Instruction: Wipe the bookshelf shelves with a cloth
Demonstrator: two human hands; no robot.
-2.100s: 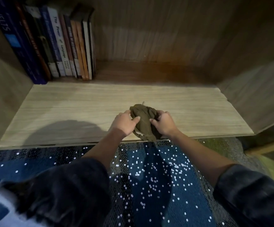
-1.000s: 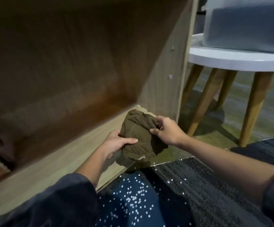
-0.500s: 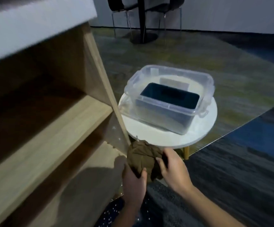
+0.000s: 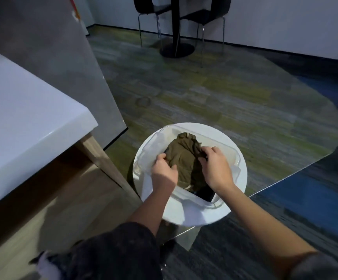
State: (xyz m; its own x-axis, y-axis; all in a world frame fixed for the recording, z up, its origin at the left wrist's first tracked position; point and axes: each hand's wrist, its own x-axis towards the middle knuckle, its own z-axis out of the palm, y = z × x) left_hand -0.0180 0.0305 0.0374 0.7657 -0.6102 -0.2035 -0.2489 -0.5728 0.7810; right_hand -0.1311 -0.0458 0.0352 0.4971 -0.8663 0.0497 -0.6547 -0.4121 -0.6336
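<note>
Nearest: dark left sleeve (image 4: pixel 113 253) and right sleeve (image 4: pixel 321 267) at the bottom edge, bare forearms reaching forward.

Left hand (image 4: pixel 164 172): fingers curled, gripping the left edge of the olive-brown cloth (image 4: pixel 184 158).
Right hand (image 4: pixel 217 170): fingers curled down, pinching the cloth's right side.

Cloth: crumpled, held between both hands, inside and over the opening of a clear plastic tub (image 4: pixel 214 205). Whether it rests on the tub floor: cannot tell. A dark object (image 4: pixel 204 196) shows in the tub under the cloth; identity unclear.

Tub sits on a small round white table (image 4: pixel 242 178).

Bookshelf (image 4: pixel 103 162): just left of the table, wood side panel, white top (image 4: pixel 22 118), a pale wood shelf (image 4: pixel 32 229) visible below it. The cloth is off the shelf, to its right.

Beyond: green-grey carpet (image 4: pixel 204 98) bordered by blue. Far end: two black chairs (image 4: pixel 149 7) flanking a pedestal base (image 4: pixel 177 50), against a pale wall.
</note>
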